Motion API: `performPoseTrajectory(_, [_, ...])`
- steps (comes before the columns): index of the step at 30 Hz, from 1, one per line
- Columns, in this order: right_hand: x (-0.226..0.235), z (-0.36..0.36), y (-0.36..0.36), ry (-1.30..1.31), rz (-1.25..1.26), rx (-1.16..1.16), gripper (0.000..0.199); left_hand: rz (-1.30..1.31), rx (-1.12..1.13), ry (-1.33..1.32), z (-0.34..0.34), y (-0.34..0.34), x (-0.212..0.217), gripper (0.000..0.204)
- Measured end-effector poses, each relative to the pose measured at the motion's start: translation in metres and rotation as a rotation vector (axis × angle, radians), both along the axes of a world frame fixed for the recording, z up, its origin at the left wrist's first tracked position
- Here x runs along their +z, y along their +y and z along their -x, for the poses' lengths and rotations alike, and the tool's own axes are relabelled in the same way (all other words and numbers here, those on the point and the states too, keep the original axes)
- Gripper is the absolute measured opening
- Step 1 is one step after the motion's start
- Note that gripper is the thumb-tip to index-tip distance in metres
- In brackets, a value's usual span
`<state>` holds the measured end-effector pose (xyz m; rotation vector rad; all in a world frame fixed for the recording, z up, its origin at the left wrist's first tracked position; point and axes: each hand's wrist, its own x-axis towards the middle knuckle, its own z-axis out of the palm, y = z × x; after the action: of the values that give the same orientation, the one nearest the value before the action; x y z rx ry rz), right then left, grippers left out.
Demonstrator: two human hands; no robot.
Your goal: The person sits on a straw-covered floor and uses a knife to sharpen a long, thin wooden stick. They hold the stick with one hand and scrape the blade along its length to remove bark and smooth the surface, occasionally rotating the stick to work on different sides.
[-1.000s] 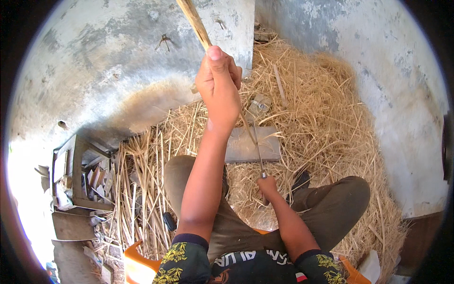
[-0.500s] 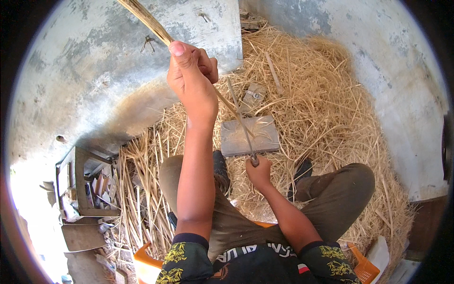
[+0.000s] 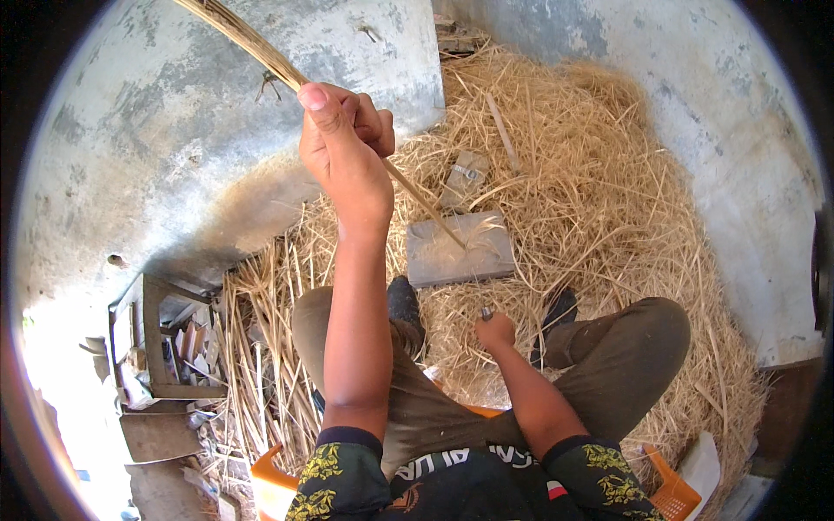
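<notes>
My left hand is raised at the upper left, its fingers closed round a bundle of dried stalks. The bundle slants down past my wrist, and its thin lower end meets the top of a grey block or appears to. Lower and to the right, my right hand is closed on the knife handle, in front of the block and apart from the stalks. The knife's long blade cannot be made out now.
Loose straw shavings cover the floor up to the walls. Behind the block lies a small flat grey piece. Long stalks are heaped at left beside a wooden frame with scraps. My bent knees flank the work area.
My right hand has moved down and to the right, away from the stalks; the blade that lay along them is no longer visible. My left hand shifts slightly left with the bundle.
</notes>
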<state>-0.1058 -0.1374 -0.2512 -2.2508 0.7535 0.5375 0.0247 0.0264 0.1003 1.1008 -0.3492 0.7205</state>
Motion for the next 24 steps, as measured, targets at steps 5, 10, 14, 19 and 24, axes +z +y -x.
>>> performPoseTrajectory(5, [-0.01,-0.002,0.0,0.185,0.077,0.149,0.048,-0.004,-0.008,0.009,0.004,-0.006,0.002,0.06])
performPoseTrajectory(10, [0.006,0.001,0.004,0.254,0.099,0.218,0.055,-0.019,-0.02,-0.019,0.006,-0.011,0.002,0.059])
performPoseTrajectory(14, [-0.014,-0.004,-0.006,0.274,0.033,0.262,0.052,-0.051,-0.043,-0.058,0.009,-0.017,0.004,0.058])
performPoseTrajectory(19, [-0.027,-0.01,-0.005,0.377,-0.353,-0.037,0.033,-0.073,-0.083,-0.077,0.008,-0.018,0.0,0.059])
performPoseTrajectory(24, [-0.046,-0.001,0.002,0.213,-0.529,-0.131,0.026,-0.079,-0.064,-0.087,0.01,-0.023,0.002,0.059])
